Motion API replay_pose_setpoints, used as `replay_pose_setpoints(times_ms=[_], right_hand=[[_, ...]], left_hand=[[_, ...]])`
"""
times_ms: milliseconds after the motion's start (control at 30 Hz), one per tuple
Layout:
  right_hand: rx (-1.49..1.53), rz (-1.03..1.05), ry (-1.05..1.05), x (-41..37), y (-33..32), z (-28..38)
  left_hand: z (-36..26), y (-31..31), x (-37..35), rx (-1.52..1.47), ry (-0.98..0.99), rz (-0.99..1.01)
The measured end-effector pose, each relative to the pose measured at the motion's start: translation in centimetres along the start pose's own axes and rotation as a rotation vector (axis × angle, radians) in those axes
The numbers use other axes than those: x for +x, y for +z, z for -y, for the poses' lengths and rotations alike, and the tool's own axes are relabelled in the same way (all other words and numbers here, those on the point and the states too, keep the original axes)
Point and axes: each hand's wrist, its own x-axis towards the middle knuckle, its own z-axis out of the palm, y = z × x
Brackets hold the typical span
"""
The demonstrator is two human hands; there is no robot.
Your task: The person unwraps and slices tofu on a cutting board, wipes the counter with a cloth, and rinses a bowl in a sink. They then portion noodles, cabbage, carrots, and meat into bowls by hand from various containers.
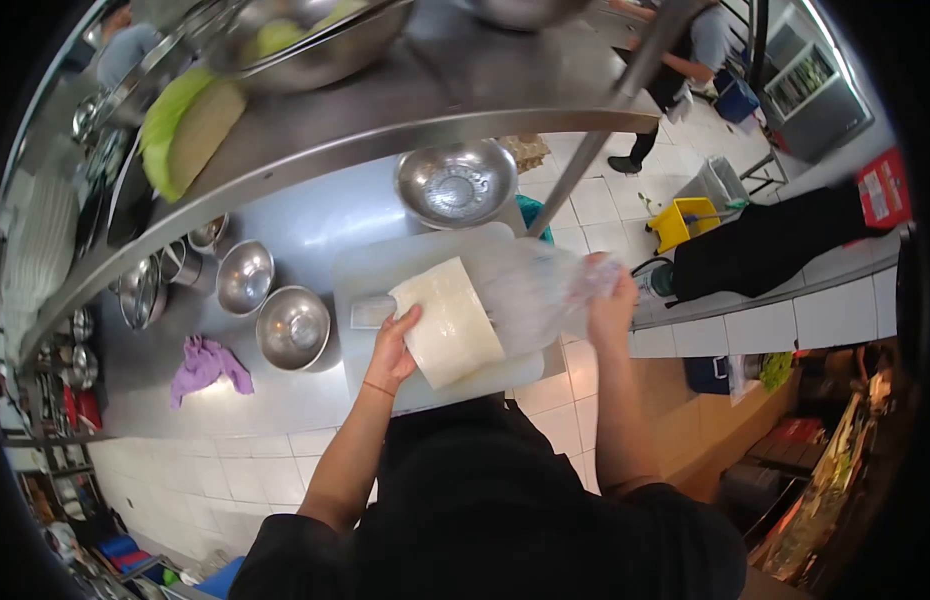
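Note:
My left hand point(392, 352) grips the left side of a large, smooth, pale block of cheese point(450, 328), thumb on its face. The block is tilted over a white cutting board point(370, 268). To its right stretches a clear plastic bag point(535, 290), blurred by motion, which meets the block's right side. My right hand point(612, 300) is closed around the bunched far end of the bag, out past the board's right edge. A shiny rectangular piece point(372, 313) lies on the board just left of the block.
Steel bowls point(293, 328) and a purple cloth point(209, 370) rest on the steel counter at left; a larger bowl point(456, 182) stands behind the board. An overhead shelf point(465, 122) carries a cut cabbage point(190, 130). Another person point(685, 60) stands at upper right, near a yellow bucket point(683, 222).

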Motion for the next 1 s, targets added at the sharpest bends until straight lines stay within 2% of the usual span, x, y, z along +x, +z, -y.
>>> replay_pose_setpoints(times_ms=[67,100,167,233,267,333,367,433,467,500,533,567,633,700,767,867,900,1000], right_hand=[[-0.140,-0.307,-0.076,4.0,-5.7,-3.6],[-0.135,-0.315,-0.071,6.7,-8.6,-6.8],[-0.972,-0.648,-0.398,11.3,-13.1,-15.8],[-1.026,-0.651,-0.209,12.9,-12.1,-22.4],[-1.015,-0.643,-0.197,13.6,-11.9,-24.3],[-0.302,-0.202,0.477,13.6,-9.8,-27.6],[-0.393,-0.148,0.586,13.6,-8.6,-28.7],[-0.633,-0.070,0.658,13.3,-7.0,-26.9],[-0.698,-0.157,0.496,13.5,-6.6,-27.3],[-0.634,-0.238,0.220,13.7,-6.9,-27.8],[-0.397,-0.070,0.314,12.9,-6.2,-22.2],[-0.162,0.102,0.399,11.0,-5.3,-13.9],[-0.018,0.459,0.306,6.5,-3.7,-8.8],[0.109,0.764,0.300,1.4,1.4,-3.9],[0.064,0.935,0.345,-2.7,6.1,-0.3],[0.015,0.970,0.232,-3.9,10.2,-1.1],[0.078,0.991,0.275,-4.2,11.2,-0.3],[0.100,0.983,0.332,-4.9,13.3,0.3]], left_hand=[[1.4,0.3,1.0,0.046,0.018,-0.034],[1.8,0.8,1.3,0.055,0.012,-0.034],[2.2,1.9,0.9,0.091,0.040,-0.130],[2.5,2.3,0.6,0.084,0.043,-0.143],[2.6,2.7,0.6,0.069,0.055,-0.150],[2.8,3.3,0.1,0.111,0.080,-0.206],[2.9,3.0,-0.1,0.114,0.079,-0.226],[2.5,2.5,-1.0,0.126,0.107,-0.287],[2.4,2.5,-1.1,0.129,0.113,-0.287],[2.5,2.5,-1.3,0.126,0.116,-0.280],[2.4,2.8,-1.3,0.117,0.136,-0.290],[2.2,3.2,-1.3,0.092,0.142,-0.266],[2.1,2.8,-1.6,0.054,0.136,-0.225],[1.8,3.1,-1.8,0.011,0.127,-0.185],[1.6,3.3,-1.7,-0.028,0.114,-0.102],[-0.7,3.9,-2.5,-0.058,0.105,-0.105],[-1.5,3.7,-2.8,-0.019,0.148,-0.167],[-4.5,-1.9,-2.9,0.050,0.288,-0.241]])
